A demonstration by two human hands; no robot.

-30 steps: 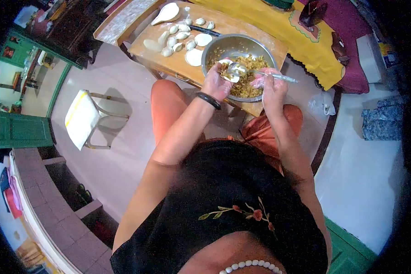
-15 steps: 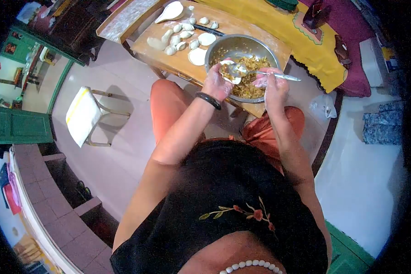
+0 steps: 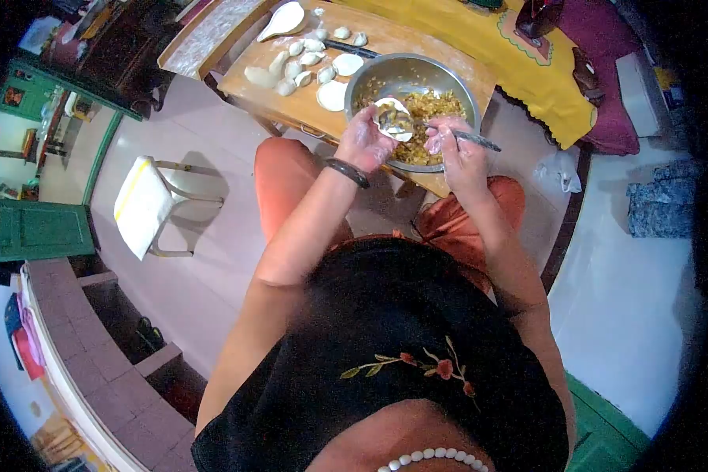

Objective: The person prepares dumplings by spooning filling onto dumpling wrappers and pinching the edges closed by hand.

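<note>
My left hand (image 3: 362, 141) is closed around a round white dumpling wrapper (image 3: 402, 135), cupped over the near left side of a steel bowl (image 3: 472, 88). Chopped yellow-brown filling (image 3: 434, 104) lies on the wrapper and in the bowl. In my right hand (image 3: 460, 157) is a metal spoon (image 3: 480, 141), gripped by its handle; its head reaches over the wrapper, partly lost against the filling. White flour marks both hands.
Several folded dumplings (image 3: 293, 69) and flat wrappers (image 3: 332, 96) lie on the wooden table (image 3: 291, 106) left of the bowl. A floury board (image 3: 212, 35) stands farther left. A chair with a white cover (image 3: 143, 204) is on the floor.
The spoon has turned in my right hand, its handle now looking dark instead of bright. My right hand has moved slightly left and down. The wrapper stays in my left hand.
</note>
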